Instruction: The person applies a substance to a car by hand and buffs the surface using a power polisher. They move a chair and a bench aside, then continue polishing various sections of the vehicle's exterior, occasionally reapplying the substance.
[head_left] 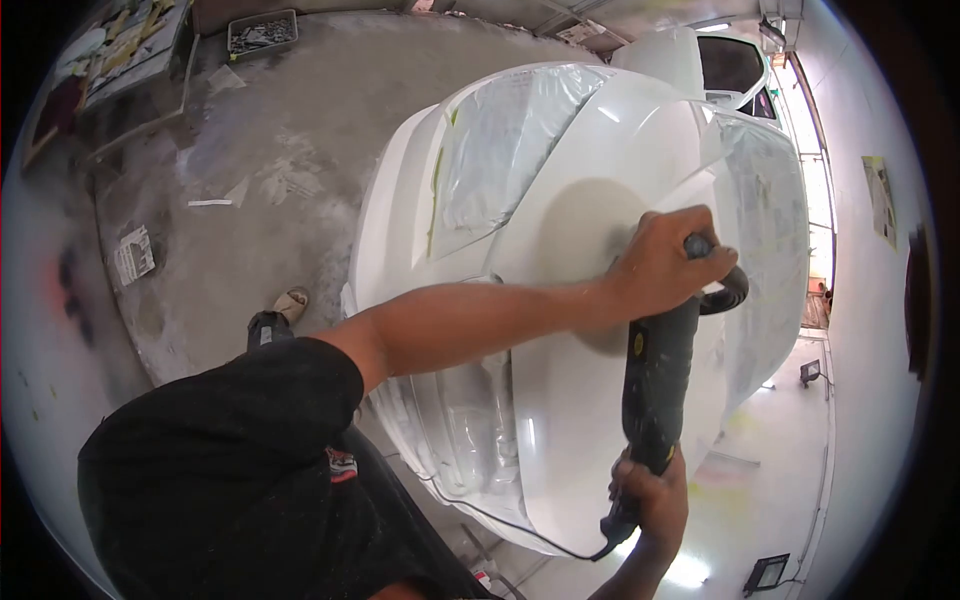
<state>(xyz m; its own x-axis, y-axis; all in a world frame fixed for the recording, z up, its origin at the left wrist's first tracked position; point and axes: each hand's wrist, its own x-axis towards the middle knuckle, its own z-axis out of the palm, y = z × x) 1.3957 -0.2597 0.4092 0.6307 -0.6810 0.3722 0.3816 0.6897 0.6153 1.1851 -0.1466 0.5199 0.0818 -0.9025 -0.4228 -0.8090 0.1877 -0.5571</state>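
Note:
A black corded polisher [660, 370] rests over the white car panel [560, 400], its body slanting from upper right to lower middle. My left hand [670, 255] is closed around the front loop handle at its head. My right hand [655, 495] grips the rear handle, near where the power cord [520, 525] comes out. The polisher's pad is hidden by my left arm and hand. A round, darker patch shows on the panel beside my left hand. Clear plastic film [510, 150] covers neighbouring parts of the car, edged with greenish tape.
At upper left are a cluttered bench [130, 60] and a grey tray [263, 35] of small items. Paper scraps [134, 255] lie on the stained floor. Floor lamps [768, 575] stand along the right wall. Another white car part with a dark window [728, 65] is behind.

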